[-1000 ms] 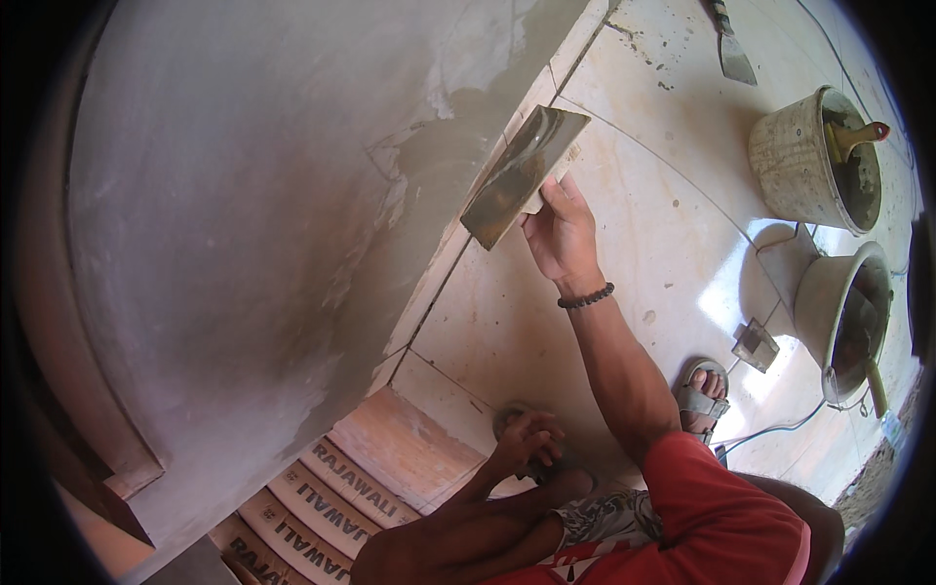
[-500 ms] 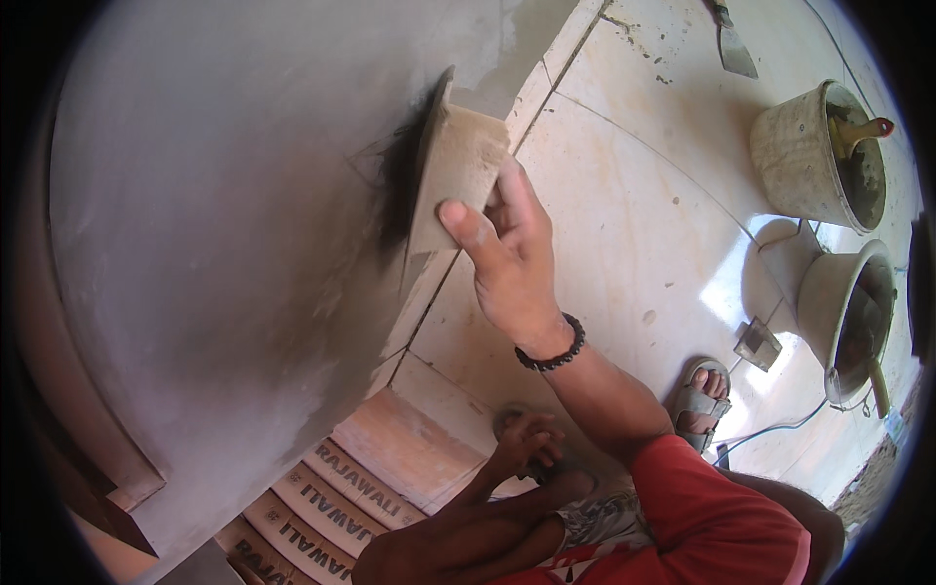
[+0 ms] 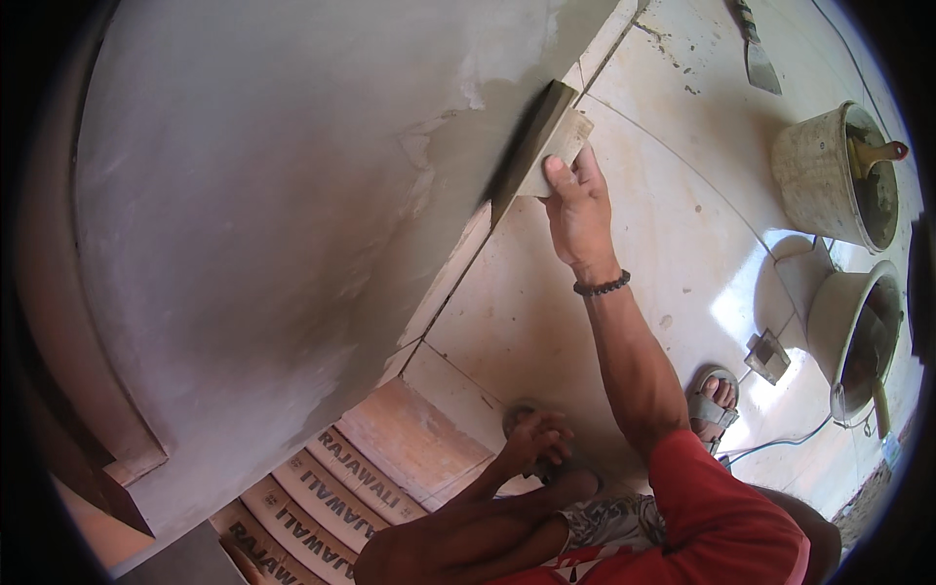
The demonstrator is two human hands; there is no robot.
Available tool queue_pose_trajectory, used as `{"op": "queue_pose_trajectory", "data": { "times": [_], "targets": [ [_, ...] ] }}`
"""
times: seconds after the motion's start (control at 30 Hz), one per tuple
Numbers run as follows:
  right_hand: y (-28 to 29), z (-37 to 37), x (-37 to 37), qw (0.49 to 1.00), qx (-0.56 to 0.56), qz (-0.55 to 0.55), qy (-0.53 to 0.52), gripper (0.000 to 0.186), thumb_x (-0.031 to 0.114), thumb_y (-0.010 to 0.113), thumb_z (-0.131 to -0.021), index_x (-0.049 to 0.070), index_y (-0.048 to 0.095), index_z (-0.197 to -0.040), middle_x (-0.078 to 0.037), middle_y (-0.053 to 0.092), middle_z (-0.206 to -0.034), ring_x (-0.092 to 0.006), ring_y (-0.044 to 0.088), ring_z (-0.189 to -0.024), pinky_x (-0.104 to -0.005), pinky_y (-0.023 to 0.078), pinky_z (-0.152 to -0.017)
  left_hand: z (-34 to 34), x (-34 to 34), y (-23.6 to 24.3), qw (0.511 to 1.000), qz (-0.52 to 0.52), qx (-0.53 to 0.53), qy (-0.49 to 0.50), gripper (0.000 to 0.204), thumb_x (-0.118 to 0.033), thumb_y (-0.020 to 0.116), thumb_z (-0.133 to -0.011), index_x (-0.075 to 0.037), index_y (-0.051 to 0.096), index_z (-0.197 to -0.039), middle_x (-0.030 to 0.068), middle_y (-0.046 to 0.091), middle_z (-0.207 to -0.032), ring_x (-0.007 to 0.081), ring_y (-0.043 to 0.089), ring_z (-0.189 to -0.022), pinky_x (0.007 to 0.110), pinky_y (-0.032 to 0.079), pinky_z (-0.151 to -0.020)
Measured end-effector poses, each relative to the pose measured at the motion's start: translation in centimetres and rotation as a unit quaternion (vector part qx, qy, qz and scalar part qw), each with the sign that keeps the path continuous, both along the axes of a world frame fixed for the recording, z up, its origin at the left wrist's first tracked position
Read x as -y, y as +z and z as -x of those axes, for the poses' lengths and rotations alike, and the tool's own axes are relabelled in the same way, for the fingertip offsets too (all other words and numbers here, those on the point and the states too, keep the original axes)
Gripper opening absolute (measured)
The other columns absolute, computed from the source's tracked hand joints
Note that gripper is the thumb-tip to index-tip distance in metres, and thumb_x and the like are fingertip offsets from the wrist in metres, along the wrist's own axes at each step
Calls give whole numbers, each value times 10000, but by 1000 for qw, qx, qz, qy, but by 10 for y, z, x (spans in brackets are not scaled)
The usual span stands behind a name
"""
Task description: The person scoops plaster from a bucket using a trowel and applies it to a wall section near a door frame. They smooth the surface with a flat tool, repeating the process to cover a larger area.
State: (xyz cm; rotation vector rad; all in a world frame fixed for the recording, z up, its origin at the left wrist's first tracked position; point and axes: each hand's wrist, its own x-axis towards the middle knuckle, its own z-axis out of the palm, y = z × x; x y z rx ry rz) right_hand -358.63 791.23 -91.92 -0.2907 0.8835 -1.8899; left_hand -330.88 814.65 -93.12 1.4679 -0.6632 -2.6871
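I have the right hand (image 3: 582,214) clasping a trowel (image 3: 542,146) against the grey wall's (image 3: 244,214) lower right edge, apparently smoothing plaster (image 3: 458,180), next needing even pressure; the left hand (image 3: 532,441) hangs slack, half-uncurled, seemingly empty.

Two bare hands (image 3: 582,210), one plastering float (image 3: 566,135) and one dark beaded bracelet (image 3: 602,285) share the scene with two buckets (image 3: 804,180), one red-tipped brush (image 3: 882,153), one pale-handled tool (image 3: 881,409), one flat-bladed scraper (image 3: 761,69), one small grey block (image 3: 768,358), one blue cable (image 3: 780,444), one red sleeve (image 3: 707,497) and one clearly visible sandal (image 3: 712,410).
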Motion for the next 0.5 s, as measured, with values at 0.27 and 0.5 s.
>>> {"op": "queue_pose_trajectory", "data": {
  "times": [0.27,0.5],
  "targets": [
    [74,-82,-33,934,-352,54,3,520,114,626,-859,-37,411,-1308,-212,511,-1211,-320,524,-1113,-353,409,-950,-2,-1,-4,999,9,9,-36,386,-87,516,-929,-7,387,-1283,179,582,-1074,242,654,-840,312,567,-653],
    [86,-99,-81,948,-179,176,195,513,108,588,-891,-45,376,-1332,-177,493,-1271,-305,484,-1172,-375,393,-993,-9,3,-13,974,103,-1,-203,371,-83,506,-932,-8,391,-1276,178,580,-1078,242,654,-853,305,565,-649]
  ]
}}
